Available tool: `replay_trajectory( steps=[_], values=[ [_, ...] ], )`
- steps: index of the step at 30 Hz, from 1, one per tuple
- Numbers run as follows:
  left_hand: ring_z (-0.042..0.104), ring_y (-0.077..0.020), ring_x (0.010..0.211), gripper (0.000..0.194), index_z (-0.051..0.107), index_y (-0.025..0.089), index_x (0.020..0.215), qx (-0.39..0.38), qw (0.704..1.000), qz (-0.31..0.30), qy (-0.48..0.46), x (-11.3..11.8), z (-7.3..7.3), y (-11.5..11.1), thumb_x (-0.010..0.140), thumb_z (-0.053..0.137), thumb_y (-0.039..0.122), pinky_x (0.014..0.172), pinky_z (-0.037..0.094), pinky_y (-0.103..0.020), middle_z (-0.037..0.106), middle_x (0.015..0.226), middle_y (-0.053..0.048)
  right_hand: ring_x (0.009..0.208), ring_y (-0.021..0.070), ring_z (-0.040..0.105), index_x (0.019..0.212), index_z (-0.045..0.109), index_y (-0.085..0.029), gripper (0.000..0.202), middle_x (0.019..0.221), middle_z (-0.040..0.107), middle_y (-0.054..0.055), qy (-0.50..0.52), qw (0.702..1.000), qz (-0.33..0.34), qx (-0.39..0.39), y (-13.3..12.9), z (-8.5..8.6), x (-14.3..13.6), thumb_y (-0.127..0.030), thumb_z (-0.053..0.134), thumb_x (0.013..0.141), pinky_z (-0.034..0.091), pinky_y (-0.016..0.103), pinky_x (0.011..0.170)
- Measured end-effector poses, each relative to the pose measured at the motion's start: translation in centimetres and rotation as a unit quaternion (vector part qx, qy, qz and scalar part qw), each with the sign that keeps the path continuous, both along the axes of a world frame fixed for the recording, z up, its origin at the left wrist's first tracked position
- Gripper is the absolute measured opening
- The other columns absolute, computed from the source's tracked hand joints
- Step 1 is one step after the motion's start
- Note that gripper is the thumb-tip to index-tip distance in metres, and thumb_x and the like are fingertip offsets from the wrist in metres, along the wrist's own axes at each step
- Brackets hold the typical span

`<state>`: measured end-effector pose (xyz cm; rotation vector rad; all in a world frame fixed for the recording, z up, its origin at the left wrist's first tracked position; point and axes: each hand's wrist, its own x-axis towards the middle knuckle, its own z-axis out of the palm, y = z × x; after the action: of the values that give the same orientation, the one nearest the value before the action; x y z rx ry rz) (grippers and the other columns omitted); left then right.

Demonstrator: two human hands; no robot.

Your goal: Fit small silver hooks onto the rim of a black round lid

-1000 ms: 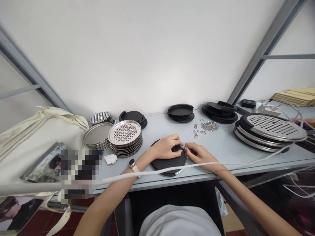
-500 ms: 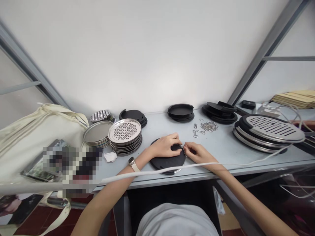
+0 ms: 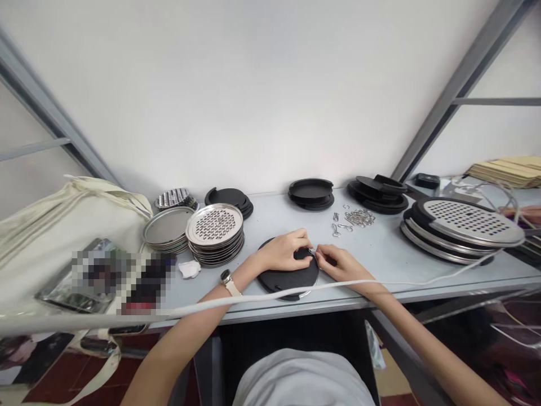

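grey tabletop (image 3: 270,225) against white wall (image 3: 262,96), slanted metal posts (image 3: 460,93), reddish floor (image 3: 70,375)

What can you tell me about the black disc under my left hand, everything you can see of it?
The black disc is round and looks like matt plastic, with a shiny, metal-looking rim showing at its lower right. It lies flat on the table, near the front edge. Your left hand covers much of its upper part, while your right hand is at its right edge. A white cable crosses in front of it. Its underside is hidden.
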<state>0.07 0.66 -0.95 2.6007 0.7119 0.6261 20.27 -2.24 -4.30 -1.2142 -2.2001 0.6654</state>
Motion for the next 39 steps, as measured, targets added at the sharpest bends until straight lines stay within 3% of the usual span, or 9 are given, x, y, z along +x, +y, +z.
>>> replay_trajectory(
  steps=[9, 26, 31, 39],
  values=[
    [0.053, -0.0132, 0.079, 0.031, 0.054, 0.019, 0.112, 0.026, 0.999, 0.027, 0.022, 0.18, 0.24, -0.37, 0.082, 0.053, 0.026, 0.071, 0.044, -0.023, 0.051, 0.095, -0.003, 0.058, 0.0121, 0.041, 0.063, 0.04, -0.019, 0.026, 0.06, 0.043, -0.003, 0.002, 1.0, -0.006, 0.003, -0.03, 0.15, -0.08, -0.029, 0.04, 0.088, 0.033, 0.024, 0.055],
    [0.054, -0.0122, 0.077, 0.017, 0.053, 0.017, 0.094, 0.033, 0.999, 0.025, 0.031, 0.1, 0.13, -0.23, 0.082, 0.052, 0.029, 0.07, 0.043, -0.023, 0.052, 0.096, -0.002, 0.057, 0.0114, 0.037, 0.065, 0.039, -0.02, 0.03, 0.06, 0.038, -0.004, 0.022, 1.0, -0.01, -0.013, -0.11, 0.04, 0.07, -0.036, 0.039, 0.091, 0.031, 0.024, 0.054],
    [0.052, -0.0112, 0.072, 0.015, 0.053, 0.017, 0.09, 0.045, 0.998, 0.026, 0.047, 0.09, 0.17, -0.18, 0.081, 0.053, 0.029, 0.065, 0.04, -0.023, 0.054, 0.091, -0.002, 0.058, 0.0119, 0.04, 0.066, 0.041, -0.02, 0.027, 0.06, 0.042, -0.004, 0.011, 1.0, -0.004, -0.001, -0.21, 0.16, 0.07, -0.034, 0.04, 0.089, 0.033, 0.024, 0.056],
    [0.052, -0.0112, 0.057, 0.023, 0.055, 0.021, 0.1, 0.032, 0.992, 0.067, 0.097, 0.19, 0.2, -0.3, 0.083, 0.052, 0.037, 0.053, 0.032, -0.023, 0.055, 0.063, 0.005, 0.061, 0.0134, 0.047, 0.066, 0.049, -0.018, 0.034, 0.062, 0.05, -0.001, -0.023, 1.0, 0.003, 0.011, -0.19, 0.39, 0.12, -0.036, 0.037, 0.093, 0.036, 0.026, 0.062]
  ],
)
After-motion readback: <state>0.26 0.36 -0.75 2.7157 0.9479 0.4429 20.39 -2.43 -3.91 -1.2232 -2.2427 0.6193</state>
